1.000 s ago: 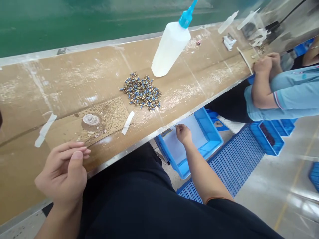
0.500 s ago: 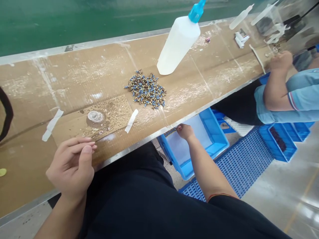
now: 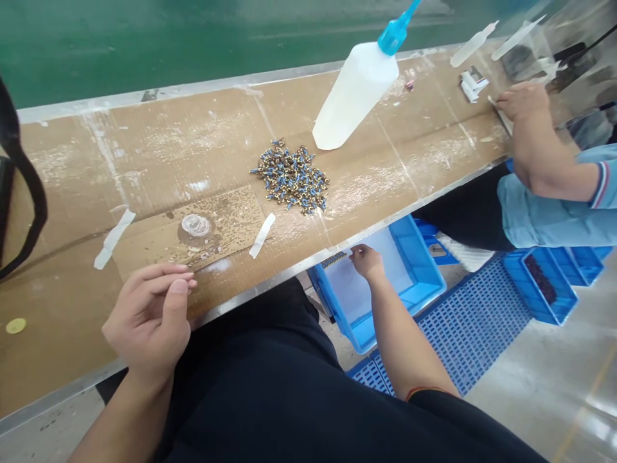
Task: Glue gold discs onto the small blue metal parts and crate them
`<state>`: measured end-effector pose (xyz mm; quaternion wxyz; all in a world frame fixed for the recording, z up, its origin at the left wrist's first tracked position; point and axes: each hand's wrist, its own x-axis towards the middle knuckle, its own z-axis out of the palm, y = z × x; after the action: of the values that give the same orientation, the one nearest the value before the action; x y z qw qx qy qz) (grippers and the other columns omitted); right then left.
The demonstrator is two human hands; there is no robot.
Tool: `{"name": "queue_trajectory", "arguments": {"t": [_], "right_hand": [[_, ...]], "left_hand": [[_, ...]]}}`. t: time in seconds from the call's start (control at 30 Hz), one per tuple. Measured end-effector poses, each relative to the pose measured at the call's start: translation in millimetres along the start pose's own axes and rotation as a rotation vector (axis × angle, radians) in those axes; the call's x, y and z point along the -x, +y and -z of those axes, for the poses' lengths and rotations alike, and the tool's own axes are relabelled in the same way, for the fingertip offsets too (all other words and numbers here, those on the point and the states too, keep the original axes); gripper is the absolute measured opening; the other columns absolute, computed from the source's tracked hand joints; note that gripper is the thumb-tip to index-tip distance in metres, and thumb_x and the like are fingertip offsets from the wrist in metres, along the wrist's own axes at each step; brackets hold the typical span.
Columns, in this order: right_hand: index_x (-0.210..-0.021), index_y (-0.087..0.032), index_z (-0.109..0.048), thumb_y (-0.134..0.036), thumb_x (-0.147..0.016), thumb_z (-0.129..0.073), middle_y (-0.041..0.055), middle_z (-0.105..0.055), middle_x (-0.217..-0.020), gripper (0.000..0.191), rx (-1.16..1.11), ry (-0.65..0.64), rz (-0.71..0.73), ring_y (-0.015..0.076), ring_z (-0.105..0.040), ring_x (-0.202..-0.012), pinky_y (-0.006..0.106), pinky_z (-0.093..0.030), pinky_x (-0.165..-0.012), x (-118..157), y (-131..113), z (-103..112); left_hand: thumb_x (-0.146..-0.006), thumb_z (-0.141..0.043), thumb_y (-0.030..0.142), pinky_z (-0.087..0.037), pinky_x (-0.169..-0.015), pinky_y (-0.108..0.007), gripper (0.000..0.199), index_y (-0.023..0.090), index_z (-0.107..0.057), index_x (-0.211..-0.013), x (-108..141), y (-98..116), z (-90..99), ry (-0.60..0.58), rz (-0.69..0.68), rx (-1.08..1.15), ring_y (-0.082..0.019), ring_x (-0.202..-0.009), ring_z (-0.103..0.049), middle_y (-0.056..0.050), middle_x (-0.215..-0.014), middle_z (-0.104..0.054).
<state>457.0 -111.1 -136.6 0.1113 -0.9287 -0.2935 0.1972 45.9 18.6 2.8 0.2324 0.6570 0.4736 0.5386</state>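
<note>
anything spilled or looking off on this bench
Yes: a whitish, wet-looking blob sits on the taped-down cardboard piece, ringed by a darker stain and scattered specks. It could be deliberate.

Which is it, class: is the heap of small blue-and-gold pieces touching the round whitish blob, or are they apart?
Apart. The head view shows speckled brown cardboard lying in the gap between the heap and the blob.

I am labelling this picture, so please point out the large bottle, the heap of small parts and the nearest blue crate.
Large bottle (image 3: 355, 95), head view: its white body.
Heap of small parts (image 3: 295, 180), head view: its middle.
Blue crate (image 3: 420, 260), head view: its inner wall.
</note>
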Motion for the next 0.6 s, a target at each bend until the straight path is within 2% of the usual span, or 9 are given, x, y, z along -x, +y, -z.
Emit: {"name": "queue_trajectory", "arguments": {"t": [0.1, 0.2, 0.27, 0.33, 0.37, 0.47, 0.53, 0.6], "right_hand": [[-0.100, -0.017, -0.069, -0.031, -0.099, -0.046, 0.0069, -0.074, -0.078, 0.027, -0.116, 0.230, 0.002, 0.0249, -0.073, -0.078, 0.035, -0.055, -0.081, 13.5, -4.8, 20.1], [-0.114, -0.015, -0.064, -0.042, -0.104, -0.036, 0.0117, -0.072, -0.095, 0.040, -0.218, 0.525, 0.047, 0.0250, -0.070, -0.087, 0.038, -0.055, -0.084, 28.9, -26.3, 45.5], [-0.113, -0.016, -0.064, -0.046, -0.105, -0.039, 0.0115, -0.069, -0.098, 0.040, -0.304, 0.750, 0.187, 0.0237, -0.067, -0.085, 0.037, -0.054, -0.082, 39.8, -53.1, 60.0], [-0.106, -0.018, -0.066, -0.045, -0.104, -0.047, 0.0086, -0.067, -0.093, 0.033, -0.357, 0.875, 0.427, 0.0214, -0.063, -0.078, 0.036, -0.053, -0.077, 50.5, -88.2, 69.4], [-0.103, -0.019, -0.067, -0.044, -0.103, -0.050, 0.0074, -0.067, -0.090, 0.030, -0.351, 0.856, 0.560, 0.0204, -0.062, -0.075, 0.035, -0.053, -0.075, 55.3, -107.4, 71.9], [-0.101, -0.022, -0.072, -0.038, -0.102, -0.056, 0.0080, -0.069, -0.096, 0.023, -0.250, 0.615, 0.903, 0.0219, -0.065, -0.083, 0.037, -0.056, -0.079, 65.1, -163.0, 70.6], [-0.102, -0.023, -0.074, -0.036, -0.100, -0.060, 0.0109, -0.069, -0.111, 0.019, -0.184, 0.503, 1.053, 0.0260, -0.066, -0.101, 0.043, -0.057, -0.092, 66.5, -192.0, 64.4], [-0.104, -0.024, -0.076, -0.034, -0.098, -0.063, 0.0134, -0.065, -0.125, 0.018, -0.129, 0.460, 1.130, 0.0301, -0.063, -0.114, 0.050, -0.055, -0.101, 63.7, -211.8, 56.3]], "left_hand": [[-0.079, -0.075, 0.019, -0.064, -0.069, -0.039, 0.007, 0.022, -0.078, -0.074, 0.4, -1.5, 3.2, -0.006, 0.016, -0.010, -0.022, -0.076, -0.074, -0.002, -0.078, -0.075], [-0.082, -0.074, 0.018, -0.064, -0.070, -0.039, 0.008, 0.022, -0.077, -0.076, 1.6, -3.1, 6.3, -0.025, 0.006, 0.005, -0.022, -0.078, -0.074, -0.003, -0.081, -0.075], [-0.085, -0.072, 0.015, -0.064, -0.074, -0.037, 0.010, 0.021, -0.077, -0.078, 2.7, -3.1, 8.2, -0.051, -0.004, 0.030, -0.021, -0.082, -0.074, -0.003, -0.084, -0.076], [-0.088, -0.071, 0.012, -0.063, -0.079, -0.035, 0.012, 0.020, -0.076, -0.081, 4.0, -1.6, 11.4, -0.074, -0.007, 0.059, -0.020, -0.087, -0.074, -0.004, -0.088, -0.076], [-0.089, -0.070, 0.011, -0.062, -0.080, -0.034, 0.013, 0.020, -0.076, -0.083, 4.9, -0.4, 14.0, -0.078, -0.013, 0.071, -0.019, -0.088, -0.074, -0.004, -0.090, -0.075], [-0.090, -0.069, 0.007, -0.061, -0.078, -0.030, 0.015, 0.020, -0.076, -0.086, 9.7, 3.7, 29.3, -0.054, -0.052, 0.080, -0.017, -0.088, -0.073, -0.003, -0.091, -0.075], [-0.090, -0.068, 0.006, -0.060, -0.076, -0.029, 0.017, 0.020, -0.076, -0.088, 16.3, 4.7, 46.6, -0.011, -0.065, 0.051, -0.017, -0.087, -0.073, -0.003, -0.091, -0.075], [-0.089, -0.069, 0.005, -0.060, -0.075, -0.029, 0.017, 0.021, -0.076, -0.089, 26.6, 2.8, 68.6, 0.049, -0.059, -0.011, -0.016, -0.086, -0.072, -0.003, -0.093, -0.075]]}}
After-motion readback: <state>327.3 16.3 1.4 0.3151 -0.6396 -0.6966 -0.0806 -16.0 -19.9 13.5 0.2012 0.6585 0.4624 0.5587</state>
